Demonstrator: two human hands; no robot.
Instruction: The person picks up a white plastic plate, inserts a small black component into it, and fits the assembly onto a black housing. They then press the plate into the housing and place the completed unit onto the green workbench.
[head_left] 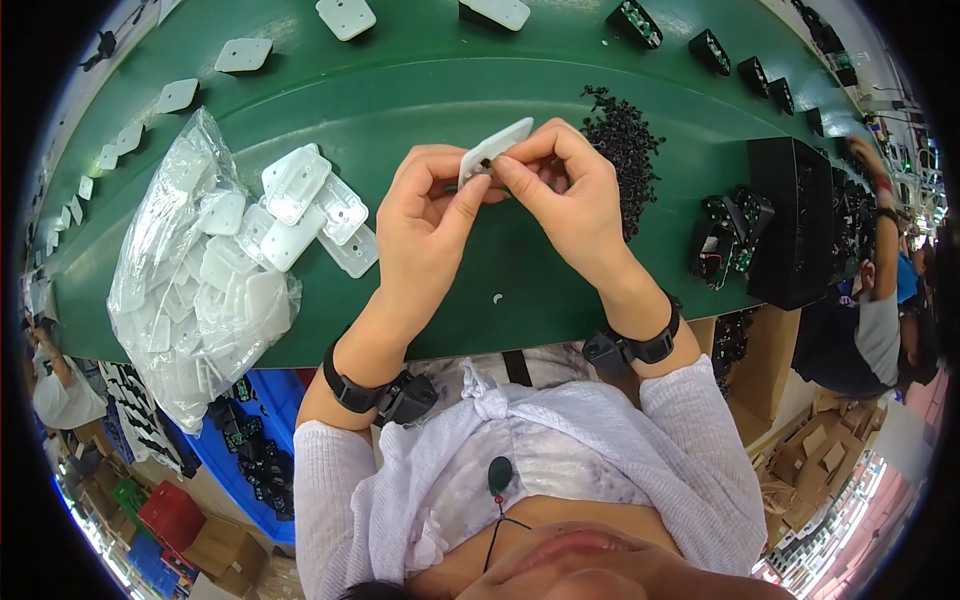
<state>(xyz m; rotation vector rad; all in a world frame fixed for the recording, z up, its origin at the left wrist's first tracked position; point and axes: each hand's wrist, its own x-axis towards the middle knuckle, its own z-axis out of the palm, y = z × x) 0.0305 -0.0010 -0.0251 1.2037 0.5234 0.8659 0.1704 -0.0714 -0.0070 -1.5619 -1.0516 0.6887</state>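
Both my hands meet over the green table, around one white plastic cover (pixel 497 148) held tilted on edge. My left hand (pixel 432 198) pinches its lower left end between thumb and fingers. On the other end, my right hand (pixel 567 183) grips with thumb and forefinger. A small black part (pixel 486 164) shows at the cover near my thumbs; its exact shape is too small to tell. To the right of my right hand lies a heap of small black parts (pixel 622 150). Several loose white covers (pixel 300 190) are piled left of my left hand.
A clear plastic bag of white covers (pixel 200 280) lies at the left. White covers (pixel 244 55) and black housings with green boards (pixel 635 24) line the table's far side. A black box (pixel 785 225) stands right, beside black assemblies (pixel 730 235). Another person's arm (pixel 885 220) reaches in at far right.
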